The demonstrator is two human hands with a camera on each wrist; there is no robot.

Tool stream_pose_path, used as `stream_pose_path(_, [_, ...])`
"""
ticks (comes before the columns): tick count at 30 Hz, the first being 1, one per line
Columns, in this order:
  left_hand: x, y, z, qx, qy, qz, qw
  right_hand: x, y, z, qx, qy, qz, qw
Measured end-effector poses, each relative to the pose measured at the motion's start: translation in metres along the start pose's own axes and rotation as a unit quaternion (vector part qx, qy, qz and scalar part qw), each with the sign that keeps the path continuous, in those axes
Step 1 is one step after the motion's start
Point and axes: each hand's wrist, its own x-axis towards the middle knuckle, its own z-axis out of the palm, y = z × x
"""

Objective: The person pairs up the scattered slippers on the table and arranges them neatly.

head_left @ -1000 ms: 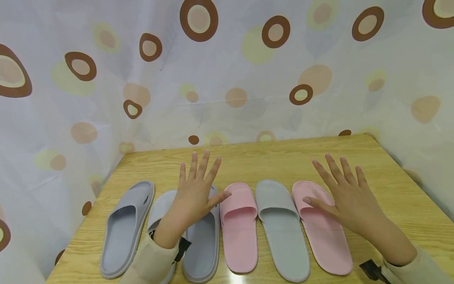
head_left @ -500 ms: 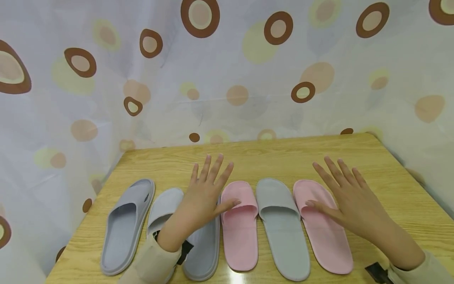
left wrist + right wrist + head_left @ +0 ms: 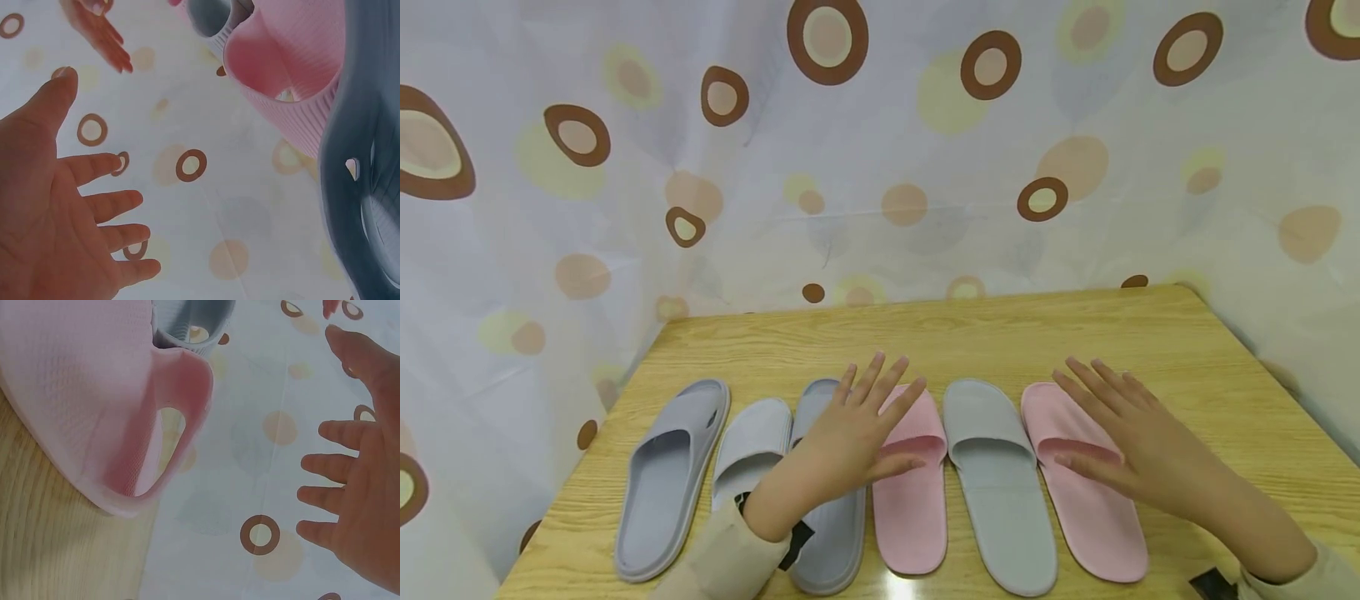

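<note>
Several slippers lie in a row on the wooden table, toes pointing away. My left hand (image 3: 850, 437), fingers spread, hovers over the blue-grey slipper (image 3: 835, 533) and the middle pink slipper (image 3: 912, 517), holding nothing. In the left wrist view its palm shows beside the pink slipper (image 3: 294, 50). My right hand (image 3: 1150, 442) hangs with extended fingers over the right-hand pink slipper (image 3: 1097, 533), also holding nothing. Between the two pink ones is a pale grey-green slipper (image 3: 1011, 517). Further left are a light grey slipper (image 3: 752, 433), partly behind my left arm, and a grey slipper (image 3: 658, 492).
The wooden table (image 3: 1000, 333) reaches back to a white curtain (image 3: 865, 150) with brown and pastel round spots, which also hangs along both sides. Dark straps sit at both wrists by the beige sleeves (image 3: 722, 550).
My left hand has moved right and a little down, from over the blue-grey slipper towards the middle pink one. My right hand has lowered slightly. The slippers stay where they were.
</note>
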Motion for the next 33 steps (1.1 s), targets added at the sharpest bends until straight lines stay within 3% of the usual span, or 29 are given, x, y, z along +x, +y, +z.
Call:
stream_pose_path(3, [0.001,0.002,0.004,0.001,-0.019,0.01,0.9998,-0.002,0.0,0.002,0.019,-0.003,-0.018,1.0])
stream_pose_path(9, [0.0,0.006,0.012,0.007,-0.06,0.024,0.9979,-0.005,-0.004,0.003,0.057,-0.029,-0.016,0.998])
stream_pose_path(16, [-0.001,0.014,0.014,0.005,-0.093,0.042,0.9948,-0.01,-0.007,0.004,0.085,-0.04,-0.054,0.994])
stream_pose_path(22, [-0.002,0.02,0.021,0.009,-0.125,0.055,0.9906,-0.019,-0.007,0.011,0.101,-0.067,-0.043,0.992])
stream_pose_path(33, [-0.01,0.024,0.03,0.015,-0.138,0.065,0.9882,-0.029,-0.007,0.021,0.088,-0.058,-0.072,0.992])
